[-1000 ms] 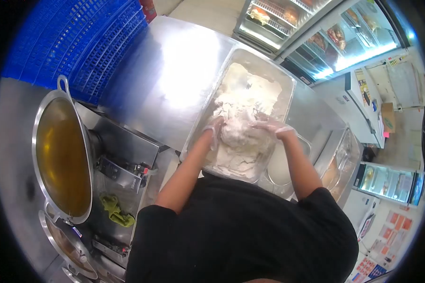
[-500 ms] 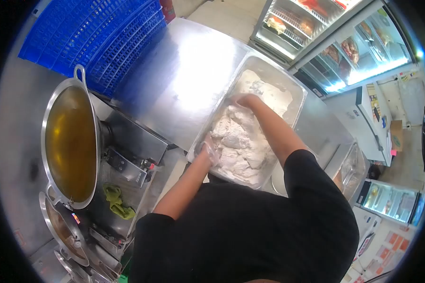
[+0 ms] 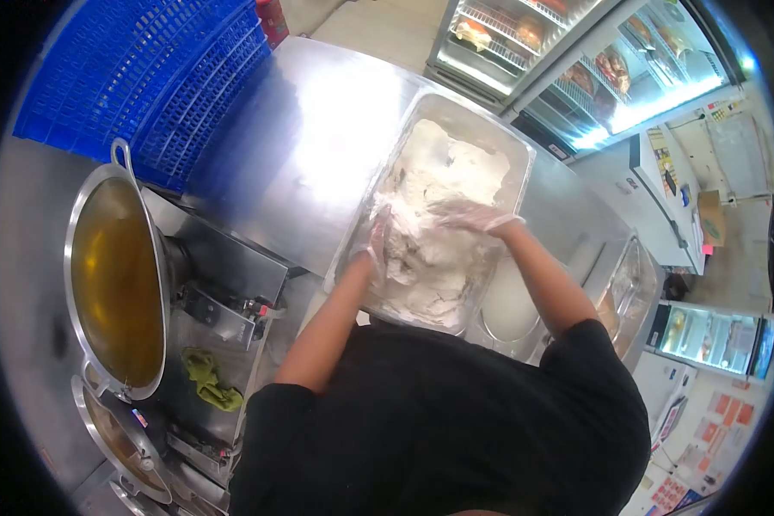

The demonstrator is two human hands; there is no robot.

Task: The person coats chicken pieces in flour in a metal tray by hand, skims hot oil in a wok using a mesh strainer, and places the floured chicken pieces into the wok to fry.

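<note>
A deep metal tray [image 3: 460, 110] holds white flour [image 3: 464, 168], heaped bare toward its far end. Nearer my body lie lumpy flour-coated pieces [image 3: 434, 279]; their kind is hidden under the coating. My left hand [image 3: 378, 241], in a clear plastic glove, is at the tray's left side with its fingers extended along the flour. My right hand [image 3: 473, 215], gloved too, reaches in from the right above the coated pieces, its fingers stretched out and smeared by motion. Neither hand shows anything gripped.
On the left stands a wide pan of golden oil [image 3: 116, 275], with another pan [image 3: 116, 430] below it. Blue plastic baskets [image 3: 146, 77] are at the upper left. A green cloth [image 3: 208, 378] lies by the burner. A round pale container [image 3: 509, 305] sits right of the tray.
My right hand has moved from the tray's middle toward its right side, its fingers now extended. My left hand has slid farther up the tray. The flour and coated pieces have shifted.
</note>
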